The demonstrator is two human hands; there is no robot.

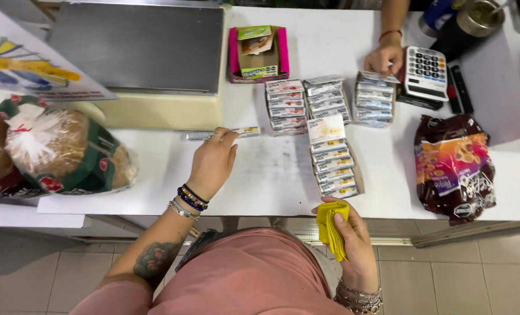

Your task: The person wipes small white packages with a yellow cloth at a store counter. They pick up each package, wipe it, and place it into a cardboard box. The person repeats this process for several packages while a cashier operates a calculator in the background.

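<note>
Left hand: left hand (212, 160) lies on the white counter (271, 175) left of frame centre, fingers curled over a thin pen-like stick (222, 133), fingertips pinching its middle.
Stick, axis: long axis runs nearly left to right across the frame; grey end pokes out left of the fingers, a pale end with a yellow mark pokes out right. It lies flat on the counter, directly under and beyond the fingertips, toward the top of the frame.
Right hand: right hand (353, 245) is at lower centre-right, off the counter edge, over the lap, clenched around a folded yellow cloth (332, 228).
Nearer hand: the left hand is already on the stick; the right hand is well apart from it, below and to the right.
Small packs: rows of small flat packs (309, 105) stand in stacks right of the stick, with one column (333, 160) running down toward the right hand, its lowest pack just above the yellow cloth.
Other person: another person's hand (384, 58) at upper right rests on the rightmost stack, beside a calculator (426, 73).
Surface: white, smooth and flat; a pink open carton (259, 55) at top centre, a dark snack bag (454, 166) at right, bagged bread (50, 149) at left, a scale with a steel platter (137, 44) at upper left.
Room: tiled floor below the counter edge; the person's pink top fills the lower centre.
</note>
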